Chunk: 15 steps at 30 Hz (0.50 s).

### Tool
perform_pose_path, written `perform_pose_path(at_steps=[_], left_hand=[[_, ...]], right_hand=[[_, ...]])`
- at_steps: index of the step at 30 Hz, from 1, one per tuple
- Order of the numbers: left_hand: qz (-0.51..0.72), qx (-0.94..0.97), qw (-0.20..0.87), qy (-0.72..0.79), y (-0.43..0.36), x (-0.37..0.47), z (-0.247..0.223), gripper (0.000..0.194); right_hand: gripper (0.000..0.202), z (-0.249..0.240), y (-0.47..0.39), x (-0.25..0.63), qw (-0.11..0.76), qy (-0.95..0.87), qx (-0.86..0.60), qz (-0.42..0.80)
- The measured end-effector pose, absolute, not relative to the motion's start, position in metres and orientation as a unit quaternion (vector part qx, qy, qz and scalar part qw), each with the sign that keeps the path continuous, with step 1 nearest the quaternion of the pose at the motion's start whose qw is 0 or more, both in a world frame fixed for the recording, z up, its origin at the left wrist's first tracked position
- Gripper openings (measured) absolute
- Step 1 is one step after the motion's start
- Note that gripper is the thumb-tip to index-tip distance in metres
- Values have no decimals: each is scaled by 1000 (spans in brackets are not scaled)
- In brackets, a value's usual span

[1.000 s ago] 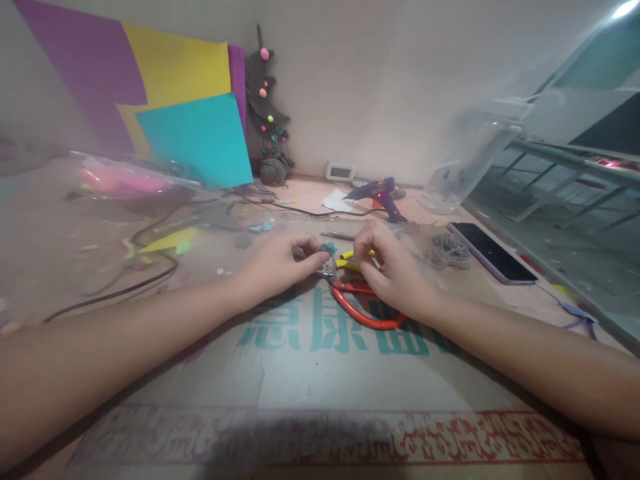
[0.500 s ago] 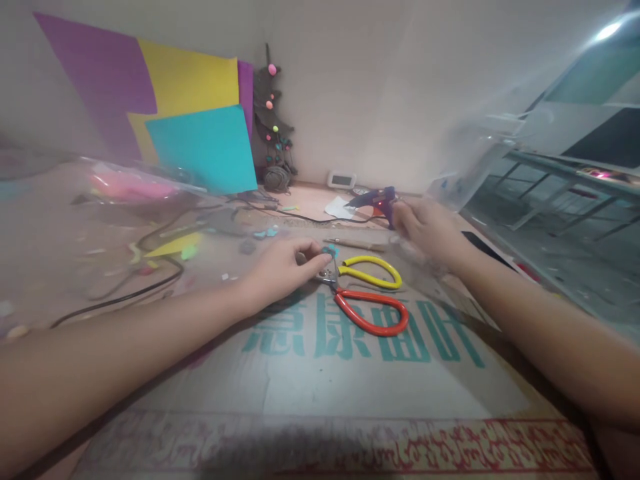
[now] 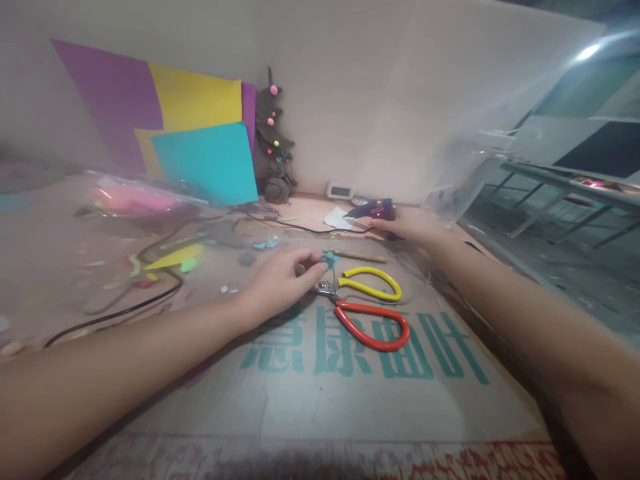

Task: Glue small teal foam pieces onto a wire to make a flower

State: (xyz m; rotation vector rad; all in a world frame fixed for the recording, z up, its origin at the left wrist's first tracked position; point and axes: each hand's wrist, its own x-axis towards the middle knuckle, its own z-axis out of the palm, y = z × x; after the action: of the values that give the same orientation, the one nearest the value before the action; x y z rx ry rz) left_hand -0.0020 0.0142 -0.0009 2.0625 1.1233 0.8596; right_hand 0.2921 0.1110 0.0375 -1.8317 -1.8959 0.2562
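My left hand is closed in a pinch on a small blue flower. Just under those fingers lie scissors with one red and one yellow handle loop; the hand partly covers the blades. Farther back on the right, my right hand is wrapped round the grip of a dark purple hot glue gun, which shows a small red light. The gun's nozzle points left over a white scrap of paper. A thin wooden-handled tool lies between the flower and the gun.
Coloured sheets lean on the wall beside a dark hanging ornament. A plastic bag with pink contents lies at left. A black cord crosses the table among scraps. A small white clock-like device stands behind.
My right hand has closed further round the glue gun, its fingers now reaching forward on the grip. The left hand keeps its pinch on the flower. The whole view has shifted slightly downward.
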Motion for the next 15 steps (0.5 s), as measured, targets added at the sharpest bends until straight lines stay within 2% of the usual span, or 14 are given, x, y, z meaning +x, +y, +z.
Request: perform_pose_path(at_steps=[4, 9, 15], left_hand=[[324, 781, 314, 431, 13, -1, 2, 29], [316, 783, 317, 433, 13, -1, 1, 31], [321, 773, 326, 439, 14, -1, 0, 31]], right_hand=[[33, 34, 119, 286, 228, -648, -717, 115], [28, 39, 117, 287, 249, -660, -693, 149], [33, 47, 84, 278, 381, -703, -567, 198]])
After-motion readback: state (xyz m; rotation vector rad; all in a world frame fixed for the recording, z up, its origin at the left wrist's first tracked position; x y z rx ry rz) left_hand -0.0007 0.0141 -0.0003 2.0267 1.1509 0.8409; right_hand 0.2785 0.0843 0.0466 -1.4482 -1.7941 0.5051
